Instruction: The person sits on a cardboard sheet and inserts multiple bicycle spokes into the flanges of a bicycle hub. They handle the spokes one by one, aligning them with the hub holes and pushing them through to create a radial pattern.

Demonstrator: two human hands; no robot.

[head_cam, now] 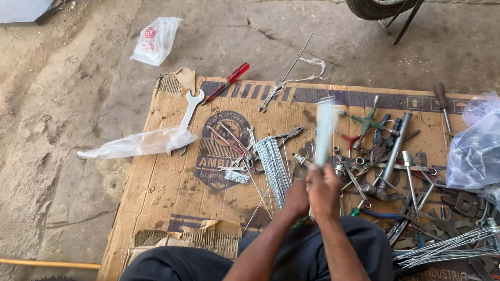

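Two hands meet over the near edge of the cardboard sheet (pixel 172 187), and both are yours. Your right hand (pixel 324 190) is closed around the bottom of a bundle of thin metal spokes (pixel 325 130), which stands up straight and looks blurry, so it seems to be shaking or turning. Your left hand (pixel 296 199) sits just beside it, touching the low end, but you cannot tell how its fingers are set. It looks like you are squaring up the bundle so the ends line up. For that, keep the grip tight and low so no spoke slips out. A loose pile of spokes (pixel 273 164) lies flat on the cardboard just past your left hand. More spokes (pixel 448 247) lie at the near right corner. A heap of wrenches and other tools (pixel 401 166) fills the right side. A red screwdriver (pixel 229 80) lies by the far edge, and a big flat wrench (pixel 190 112) lies near the far left corner, touching a clear plastic bag (pixel 138 143).
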